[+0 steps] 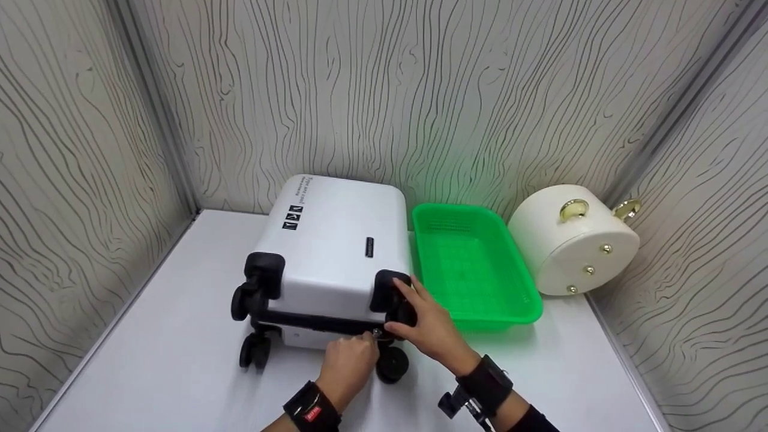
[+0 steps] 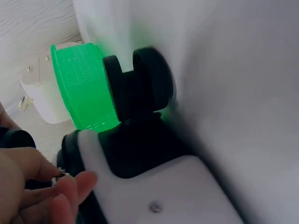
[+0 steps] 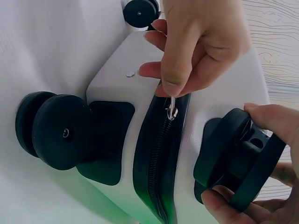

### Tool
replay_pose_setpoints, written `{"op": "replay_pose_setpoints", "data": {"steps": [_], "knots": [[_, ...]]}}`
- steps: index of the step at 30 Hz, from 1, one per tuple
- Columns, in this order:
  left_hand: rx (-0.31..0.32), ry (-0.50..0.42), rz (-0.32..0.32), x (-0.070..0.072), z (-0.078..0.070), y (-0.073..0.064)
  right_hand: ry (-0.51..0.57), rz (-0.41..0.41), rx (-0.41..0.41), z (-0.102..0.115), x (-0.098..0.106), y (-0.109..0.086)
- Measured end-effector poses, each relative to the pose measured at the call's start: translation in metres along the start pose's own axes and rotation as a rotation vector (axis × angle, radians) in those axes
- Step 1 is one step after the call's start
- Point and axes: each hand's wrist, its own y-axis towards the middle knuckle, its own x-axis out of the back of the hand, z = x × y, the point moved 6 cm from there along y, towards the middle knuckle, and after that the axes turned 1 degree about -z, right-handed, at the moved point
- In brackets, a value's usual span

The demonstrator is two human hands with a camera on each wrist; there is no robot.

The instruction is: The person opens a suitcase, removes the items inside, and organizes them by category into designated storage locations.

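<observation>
A white suitcase [image 1: 342,240] lies flat, its wheeled end toward me. A black zipper [image 3: 161,154] runs around its side between the two shell halves. My left hand [image 1: 351,363] pinches the small metal zipper pull [image 3: 172,112] between thumb and forefinger, near the right corner. With thumb and fingers, my right hand [image 1: 435,327] grips the upper right black wheel [image 3: 233,154]. Below that, the lower right wheel [image 1: 393,364] is untouched. The left wrist view shows the zipper pull [image 2: 60,176] partly hidden by the fingertips of my left hand [image 2: 32,186].
A green plastic basket [image 1: 528,309] stands right of the suitcase. Beyond it a cream round case [image 1: 552,222] with gold handles and studs rests on its side. Wood-grain panels [image 1: 390,90] enclose the white table [image 1: 174,336] at the back and both sides.
</observation>
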Motion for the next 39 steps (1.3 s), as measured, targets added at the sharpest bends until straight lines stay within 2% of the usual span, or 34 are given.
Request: {"op": "replay_pose_setpoints", "data": {"steps": [1, 3, 6, 8, 12, 20, 26, 30, 34, 39], "knots": [[-0.019, 0.022, 0.018, 0.001, -0.002, 0.001, -0.004, 0.000, 0.003, 0.000, 0.000, 0.000], [-0.017, 0.004, 0.060, 0.001, -0.003, 0.003, -0.009, -0.002, 0.005, 0.001, 0.001, -0.001], [0.016, -0.046, 0.107, 0.002, -0.001, 0.007, -0.022, -0.008, 0.001, 0.001, 0.002, -0.001], [0.041, -0.092, 0.112, 0.002, 0.002, 0.010, -0.030, -0.012, -0.004, 0.001, 0.003, -0.001], [0.050, -0.156, 0.075, 0.004, 0.007, 0.011, -0.037, -0.010, -0.012, 0.001, 0.004, -0.002], [-0.001, -0.204, 0.001, 0.014, 0.025, 0.001, -0.048, -0.004, -0.009, 0.001, 0.003, -0.005], [-0.018, -0.226, -0.013, 0.019, 0.044, -0.008, -0.028, -0.053, -0.008, 0.004, 0.009, -0.010], [-0.028, -0.224, -0.038, 0.024, 0.055, -0.010, -0.069, -0.075, 0.009, 0.009, 0.012, -0.012], [-0.006, -0.230, -0.052, 0.027, 0.069, -0.015, -0.097, -0.062, 0.013, 0.012, 0.013, -0.012], [0.044, -0.199, -0.078, 0.032, 0.094, -0.027, -0.114, -0.056, 0.006, 0.012, 0.014, -0.012]]}}
